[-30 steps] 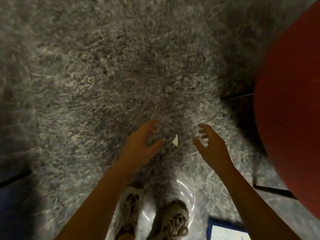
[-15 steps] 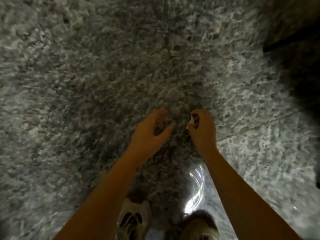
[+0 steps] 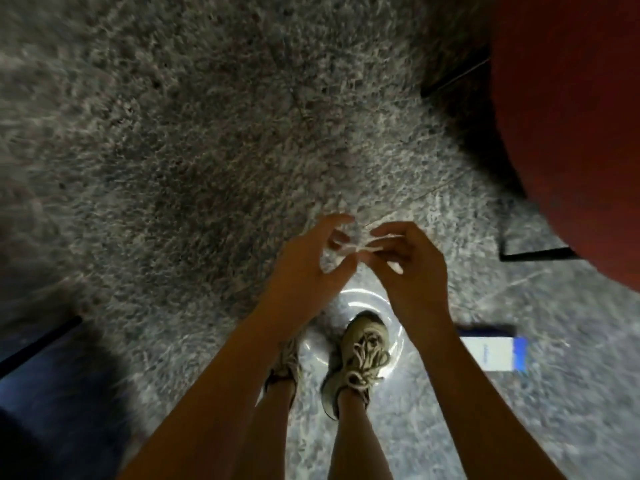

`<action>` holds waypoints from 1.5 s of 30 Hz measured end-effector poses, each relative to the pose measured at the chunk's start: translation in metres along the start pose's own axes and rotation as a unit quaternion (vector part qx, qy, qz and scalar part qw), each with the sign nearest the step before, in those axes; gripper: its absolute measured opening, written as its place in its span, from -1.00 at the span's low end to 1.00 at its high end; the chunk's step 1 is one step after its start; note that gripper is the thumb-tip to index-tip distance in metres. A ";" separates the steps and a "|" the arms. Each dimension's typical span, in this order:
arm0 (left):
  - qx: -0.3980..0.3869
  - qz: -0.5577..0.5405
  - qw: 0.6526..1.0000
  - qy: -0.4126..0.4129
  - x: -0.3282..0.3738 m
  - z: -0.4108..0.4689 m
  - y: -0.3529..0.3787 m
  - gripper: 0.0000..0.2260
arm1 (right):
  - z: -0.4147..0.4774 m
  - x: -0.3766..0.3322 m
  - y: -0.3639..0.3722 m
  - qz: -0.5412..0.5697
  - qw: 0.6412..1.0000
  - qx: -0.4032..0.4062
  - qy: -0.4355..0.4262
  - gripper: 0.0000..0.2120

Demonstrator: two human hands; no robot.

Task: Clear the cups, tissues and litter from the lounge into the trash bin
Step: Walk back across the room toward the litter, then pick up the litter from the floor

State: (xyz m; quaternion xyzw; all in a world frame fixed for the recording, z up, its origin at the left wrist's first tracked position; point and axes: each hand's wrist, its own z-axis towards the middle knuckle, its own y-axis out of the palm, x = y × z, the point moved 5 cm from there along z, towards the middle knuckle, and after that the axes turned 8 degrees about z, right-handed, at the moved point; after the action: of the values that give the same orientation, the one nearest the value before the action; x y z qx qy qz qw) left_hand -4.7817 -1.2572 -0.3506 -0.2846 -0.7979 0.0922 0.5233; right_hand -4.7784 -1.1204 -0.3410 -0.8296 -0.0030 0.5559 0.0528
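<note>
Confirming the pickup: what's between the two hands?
Head view: a white scrap, pinched by the right hand, reaches the left hand, whose grip is blurred.

A shaggy grey rug meets glossy speckled floor beside a rounded red seat.

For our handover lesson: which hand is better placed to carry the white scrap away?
Right. The right hand pinches the white scrap in a fingertip grip; whether the left hand holds it is unclear.
</note>
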 end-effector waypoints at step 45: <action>0.027 0.219 0.974 0.045 0.006 -0.089 0.427 -0.85 | -0.094 0.377 -0.354 -0.522 0.846 -0.098 -0.055 -0.10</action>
State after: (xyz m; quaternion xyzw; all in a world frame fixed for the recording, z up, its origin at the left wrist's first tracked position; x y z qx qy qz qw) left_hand -4.5520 -0.9162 -0.4970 -0.4420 -0.6894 0.2132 0.5329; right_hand -4.5288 -0.7521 -0.6215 -0.6742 -0.4930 0.4882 0.2530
